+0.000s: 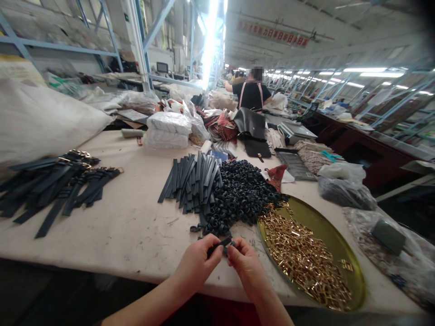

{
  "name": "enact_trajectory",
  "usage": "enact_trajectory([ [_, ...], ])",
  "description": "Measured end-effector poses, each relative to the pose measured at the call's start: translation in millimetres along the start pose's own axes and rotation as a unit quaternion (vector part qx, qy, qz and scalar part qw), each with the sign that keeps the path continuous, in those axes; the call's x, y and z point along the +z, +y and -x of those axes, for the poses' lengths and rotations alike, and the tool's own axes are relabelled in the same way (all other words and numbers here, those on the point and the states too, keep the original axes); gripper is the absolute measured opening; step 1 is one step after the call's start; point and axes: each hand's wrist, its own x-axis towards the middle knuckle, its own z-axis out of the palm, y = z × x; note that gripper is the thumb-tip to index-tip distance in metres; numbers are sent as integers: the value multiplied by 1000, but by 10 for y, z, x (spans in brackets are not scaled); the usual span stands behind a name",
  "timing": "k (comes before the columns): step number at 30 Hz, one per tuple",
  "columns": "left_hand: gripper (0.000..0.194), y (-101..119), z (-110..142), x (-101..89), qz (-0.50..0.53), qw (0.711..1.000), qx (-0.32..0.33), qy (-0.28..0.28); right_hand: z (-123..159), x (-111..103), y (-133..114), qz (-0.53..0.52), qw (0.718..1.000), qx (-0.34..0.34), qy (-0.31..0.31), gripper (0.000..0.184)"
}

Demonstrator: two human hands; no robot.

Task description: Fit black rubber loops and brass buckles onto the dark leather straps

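Observation:
My left hand (200,260) is closed in a pinch on a short dark strap (219,245) near the table's front edge. My right hand (245,262) is closed on the strap's other end, where a small dark loop seems to sit. Just beyond my hands lies a heap of small dark loops (239,194). A pile of flat dark straps (193,181) lies to the left of that heap. A gold round tray (335,240) with many small gold buckles (302,258) sits right of my hands.
A stack of straps with buckles fitted (57,185) lies at the far left. White sacks (37,120), plastic bags (168,129) and dark leather pieces (251,124) crowd the back of the table (129,226). Another person (252,93) works far behind. Bagged goods (346,190) lie to the right.

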Motion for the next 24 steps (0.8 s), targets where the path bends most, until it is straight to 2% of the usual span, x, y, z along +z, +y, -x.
enact_trajectory([
  [3,18,-6,9,9,-38,999,6,-38,23,6,9,-6,1000,-4,-4,33],
  [7,19,-35,8,30,-71,997,3,-29,72,13,27,24,999,-33,15,31],
  [11,20,-37,10,23,-52,998,-7,-25,113,-26,81,26,998,-40,30,27],
  [15,20,-24,20,-25,-29,996,-16,-84,144,-71,135,112,988,-91,62,27],
  [18,20,-12,19,-59,-21,991,-37,-128,163,-63,150,136,981,-115,75,29],
  [21,20,11,7,-64,7,987,-41,-155,175,-46,128,121,986,-102,42,30],
  [24,21,46,9,-66,28,984,-41,-174,181,-66,91,102,993,-59,-5,32],
])
